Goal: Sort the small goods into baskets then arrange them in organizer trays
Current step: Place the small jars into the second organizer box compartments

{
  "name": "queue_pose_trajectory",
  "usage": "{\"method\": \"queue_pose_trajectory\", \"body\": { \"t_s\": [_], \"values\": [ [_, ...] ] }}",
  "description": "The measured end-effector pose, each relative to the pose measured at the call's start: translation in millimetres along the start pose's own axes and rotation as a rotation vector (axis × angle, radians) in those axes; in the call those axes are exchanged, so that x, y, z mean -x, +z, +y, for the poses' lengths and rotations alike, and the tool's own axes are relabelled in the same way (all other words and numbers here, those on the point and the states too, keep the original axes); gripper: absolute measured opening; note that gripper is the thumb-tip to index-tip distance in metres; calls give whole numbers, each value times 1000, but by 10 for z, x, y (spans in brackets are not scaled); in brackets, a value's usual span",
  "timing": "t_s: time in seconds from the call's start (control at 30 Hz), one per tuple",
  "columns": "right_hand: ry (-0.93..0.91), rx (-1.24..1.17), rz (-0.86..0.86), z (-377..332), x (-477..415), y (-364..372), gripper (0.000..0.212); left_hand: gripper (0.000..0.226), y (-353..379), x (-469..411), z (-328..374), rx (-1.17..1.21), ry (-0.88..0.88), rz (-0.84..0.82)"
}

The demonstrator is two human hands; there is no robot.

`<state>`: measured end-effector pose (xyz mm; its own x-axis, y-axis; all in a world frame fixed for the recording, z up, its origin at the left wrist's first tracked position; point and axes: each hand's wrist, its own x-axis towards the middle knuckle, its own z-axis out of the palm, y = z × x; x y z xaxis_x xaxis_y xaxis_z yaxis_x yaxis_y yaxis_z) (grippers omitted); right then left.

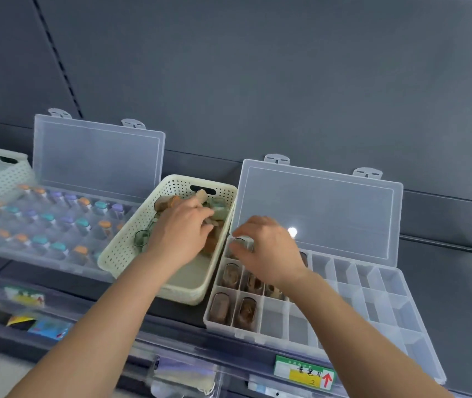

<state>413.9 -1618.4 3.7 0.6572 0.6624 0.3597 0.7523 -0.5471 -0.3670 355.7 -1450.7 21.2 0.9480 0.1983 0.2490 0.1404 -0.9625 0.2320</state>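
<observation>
Cream perforated basket (131, 245) is sitting on the shelf (444, 271), the left hand (181, 228) curling among its small jars (142, 239). Right hand (269, 248) is pinching a clear jar (240, 243) over the organizer tray (372, 305) alongside.

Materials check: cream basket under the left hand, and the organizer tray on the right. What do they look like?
Cream basket: looks like moulded opaque plastic, matte; the regular punched holes and cut-out handle slot suggest it. Organizer tray: translucent, slightly frosted plastic, probably polypropylene, though the exact type is unclear; you see through the dividers, and the open lid carries a glare spot.
</observation>
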Motion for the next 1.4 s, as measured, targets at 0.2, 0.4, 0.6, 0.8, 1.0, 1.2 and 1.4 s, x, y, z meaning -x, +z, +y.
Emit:
{"method": "queue_pose_trajectory", "body": {
  "t_s": [0.2,0.4,0.6,0.8,1.0,1.2,1.4],
  "values": [
    [-27,267,-221,-285,-468,255,35,47,98,-229,-609,-183,-114,-113],
    [26,498,-351,-372,-685,452,30,74,269,-449,-874,-244,-59,-162],
    [101,403,-338,-338,-751,509,33,62,350,-595,-972,-256,-41,-170],
    [176,24,-175,-320,-673,447,60,41,276,-564,-959,-151,-29,-160],
    [276,-246,-114,-233,-454,230,64,53,101,-292,-648,272,-85,-56],
    [326,-444,-58,-123,-59,60,44,38,21,102,-134,487,-65,61],
    [490,-645,-104,18,446,-236,51,37,89,470,351,548,-18,16]
  ]
}}
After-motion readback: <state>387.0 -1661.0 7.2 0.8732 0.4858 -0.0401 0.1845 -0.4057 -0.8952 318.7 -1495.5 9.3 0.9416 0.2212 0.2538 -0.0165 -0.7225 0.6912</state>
